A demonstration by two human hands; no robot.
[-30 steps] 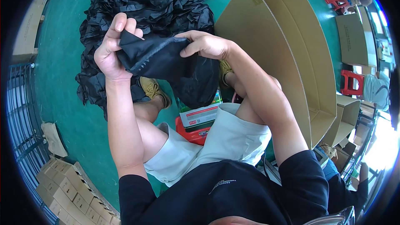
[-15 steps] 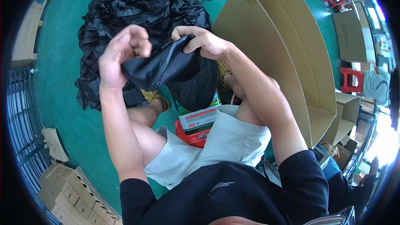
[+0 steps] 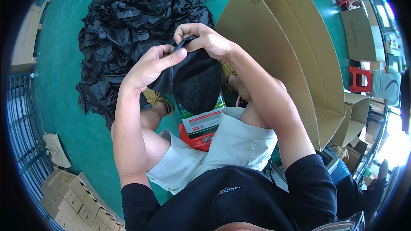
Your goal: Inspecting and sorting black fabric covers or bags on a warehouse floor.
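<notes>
Between my legs hangs a black fabric piece (image 3: 192, 66) with a seam along one side. My left hand (image 3: 147, 67) is closed on its left part, the thumb laid along the top edge. Gripping the upper edge of the same cloth in a pinch, my right hand (image 3: 209, 43) almost touches the left. Lower down, the dark cloth drapes rounded over a box (image 3: 203, 122) with a white and green face. Just beyond my hands lies a big heap of crumpled black fabric (image 3: 141, 21) on the floor.
A tall open cardboard carton (image 3: 265, 38) stands close by my right arm. Under the box is a red plastic object (image 3: 195, 142). Stacked cartons (image 3: 70, 201) are at the lower left; red stools (image 3: 361, 79) and a seated person (image 3: 385, 87) are at the far right.
My left hand has moved right and closed on the cloth beside my right hand; before, it was raised with curled fingers. The fabric's left end has swung inward and down.
</notes>
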